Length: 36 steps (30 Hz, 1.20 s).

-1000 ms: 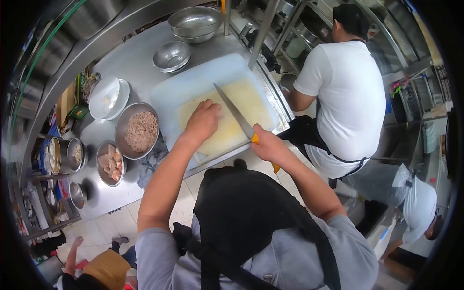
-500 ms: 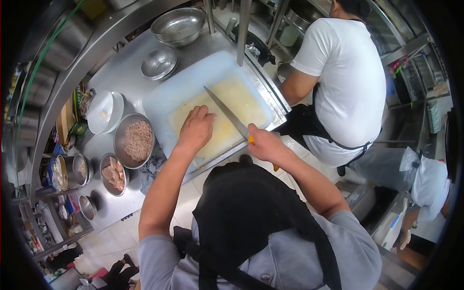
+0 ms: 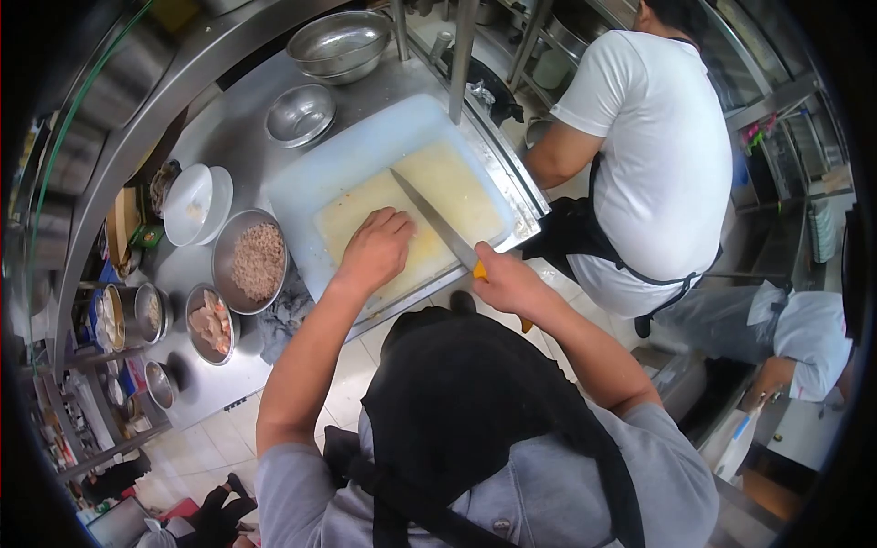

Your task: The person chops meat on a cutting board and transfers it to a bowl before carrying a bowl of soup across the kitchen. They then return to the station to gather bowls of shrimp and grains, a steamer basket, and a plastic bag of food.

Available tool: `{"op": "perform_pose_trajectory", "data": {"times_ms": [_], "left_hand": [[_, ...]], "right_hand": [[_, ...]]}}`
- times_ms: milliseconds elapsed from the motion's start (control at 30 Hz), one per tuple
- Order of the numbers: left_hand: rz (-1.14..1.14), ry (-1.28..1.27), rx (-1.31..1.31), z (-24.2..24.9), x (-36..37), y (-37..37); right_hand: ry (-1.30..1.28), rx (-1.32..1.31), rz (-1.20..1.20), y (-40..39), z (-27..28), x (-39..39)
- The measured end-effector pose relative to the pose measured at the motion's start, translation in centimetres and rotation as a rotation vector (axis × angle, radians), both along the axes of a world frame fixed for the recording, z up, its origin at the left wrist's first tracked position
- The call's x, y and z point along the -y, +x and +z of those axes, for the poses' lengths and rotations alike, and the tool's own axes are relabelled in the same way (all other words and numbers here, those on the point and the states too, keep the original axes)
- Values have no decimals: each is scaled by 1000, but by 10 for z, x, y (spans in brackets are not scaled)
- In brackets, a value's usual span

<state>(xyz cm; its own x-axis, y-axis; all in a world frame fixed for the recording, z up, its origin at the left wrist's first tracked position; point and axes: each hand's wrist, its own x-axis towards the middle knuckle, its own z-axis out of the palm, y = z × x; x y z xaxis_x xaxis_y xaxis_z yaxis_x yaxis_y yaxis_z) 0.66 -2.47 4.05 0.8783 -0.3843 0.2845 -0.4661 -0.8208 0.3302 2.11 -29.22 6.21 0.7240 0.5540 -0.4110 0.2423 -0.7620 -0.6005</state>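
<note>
My right hand (image 3: 502, 281) is wrapped round the yellow handle of a long knife (image 3: 433, 216). The blade points up and to the left over the wet, yellowish middle of a large white cutting board (image 3: 343, 155). Left of the blade, my left hand (image 3: 376, 245) rests on the board with its fingers curled in. Whatever may be under those fingertips is too hidden to make out. A bowl of minced meat (image 3: 258, 263) and a smaller bowl of meat pieces (image 3: 211, 326) stand left of the board, with a grey cloth (image 3: 285, 320) near them.
Metal bowls (image 3: 300, 116) (image 3: 338, 46) stand beyond the board. White bowls (image 3: 190, 205) and small metal bowls (image 3: 152, 313) are at the left. A metal post (image 3: 462, 64) rises at the board's far corner. A co-worker in white (image 3: 653, 164) stands close on the right, another person (image 3: 813, 342) farther right.
My left hand has shifted slightly right, nearer the blade. The knife and my right hand have moved a little right. The person at the far right has moved an arm.
</note>
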Motion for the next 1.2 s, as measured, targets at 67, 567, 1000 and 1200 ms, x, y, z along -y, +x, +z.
{"op": "perform_pose_trajectory", "data": {"times_ms": [67,567,1000,1200], "left_hand": [[19,-7,25,-5,2,-1],[73,1,42,-18,1,-7],[-55,-75,22,-24,-5,-11],[-108,-100,-21,-25,-7,-9]], "right_hand": [[1,-10,-9,0,0,0],[-23,55,25,-2,7,2],[-185,122,112,-34,12,4],[-162,198,45,-42,17,8]]}}
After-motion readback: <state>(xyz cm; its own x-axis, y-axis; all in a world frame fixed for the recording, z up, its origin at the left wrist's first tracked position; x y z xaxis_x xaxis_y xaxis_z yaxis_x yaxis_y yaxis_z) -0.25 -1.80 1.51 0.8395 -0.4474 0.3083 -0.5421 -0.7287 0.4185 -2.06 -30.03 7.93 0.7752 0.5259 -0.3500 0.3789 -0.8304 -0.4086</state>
